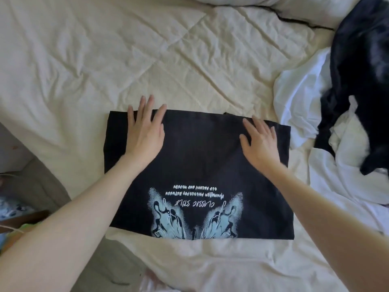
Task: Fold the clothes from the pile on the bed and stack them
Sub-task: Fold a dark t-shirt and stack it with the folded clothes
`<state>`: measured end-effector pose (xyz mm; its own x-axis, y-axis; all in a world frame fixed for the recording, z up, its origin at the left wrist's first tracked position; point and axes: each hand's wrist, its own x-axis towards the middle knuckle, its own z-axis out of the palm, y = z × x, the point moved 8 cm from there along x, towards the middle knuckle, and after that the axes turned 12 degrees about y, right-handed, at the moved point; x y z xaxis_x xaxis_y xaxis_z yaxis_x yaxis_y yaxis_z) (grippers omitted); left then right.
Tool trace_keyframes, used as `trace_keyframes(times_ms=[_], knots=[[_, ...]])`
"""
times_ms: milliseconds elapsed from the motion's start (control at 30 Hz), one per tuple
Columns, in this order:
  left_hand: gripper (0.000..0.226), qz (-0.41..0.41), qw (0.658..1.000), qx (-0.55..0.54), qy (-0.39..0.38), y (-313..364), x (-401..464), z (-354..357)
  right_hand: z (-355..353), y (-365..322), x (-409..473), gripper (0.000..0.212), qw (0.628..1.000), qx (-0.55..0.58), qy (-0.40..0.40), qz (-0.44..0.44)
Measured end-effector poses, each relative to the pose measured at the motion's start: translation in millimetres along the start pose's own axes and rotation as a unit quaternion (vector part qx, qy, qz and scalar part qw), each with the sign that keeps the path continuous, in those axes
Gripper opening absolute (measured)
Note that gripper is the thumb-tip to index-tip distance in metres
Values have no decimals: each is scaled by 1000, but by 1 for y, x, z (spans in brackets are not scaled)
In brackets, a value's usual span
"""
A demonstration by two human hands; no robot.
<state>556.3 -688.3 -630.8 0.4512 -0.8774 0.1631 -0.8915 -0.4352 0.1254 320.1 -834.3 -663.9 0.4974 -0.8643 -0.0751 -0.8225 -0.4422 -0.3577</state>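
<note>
Black shirt point(197, 171), one, lies folded under two flat, open-fingered hands, left point(145, 133) and right point(261, 144).

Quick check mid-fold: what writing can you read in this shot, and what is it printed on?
All on the black shirt, upside down to the camera:
"CLASSIC STYLE", above the blue butterfly print.
"MINIMALISM PHILOSOPHY BETWEEN", small and partly blurred, so a likely reading.
"OLD FASHION AND MODERN", smaller still, also uncertain.
No other text shows.
</note>
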Motion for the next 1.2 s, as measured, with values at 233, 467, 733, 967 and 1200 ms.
trace_keyframes(times_ms=[233, 467, 733, 967, 1200], knots=[[49, 45, 987, 8, -155, 2, -101, 35, 28, -24, -132, 42, 985, -57, -35, -157], [51, -109, 986, 40, -123, -66, -105, 13, 3, 72, -173, 53, 987, -142, -79, -15], [58, -517, 829, -213, -26, -94, -241, -7, -1, 1, -201, 48, 991, -107, -46, -69], [46, -751, 484, -447, -37, -82, -313, 18, 42, -110, -239, 56, 969, -86, -92, -211], [33, -804, 279, -525, -7, -77, -306, 17, 58, -101, -252, 62, 972, -111, -126, -163]])
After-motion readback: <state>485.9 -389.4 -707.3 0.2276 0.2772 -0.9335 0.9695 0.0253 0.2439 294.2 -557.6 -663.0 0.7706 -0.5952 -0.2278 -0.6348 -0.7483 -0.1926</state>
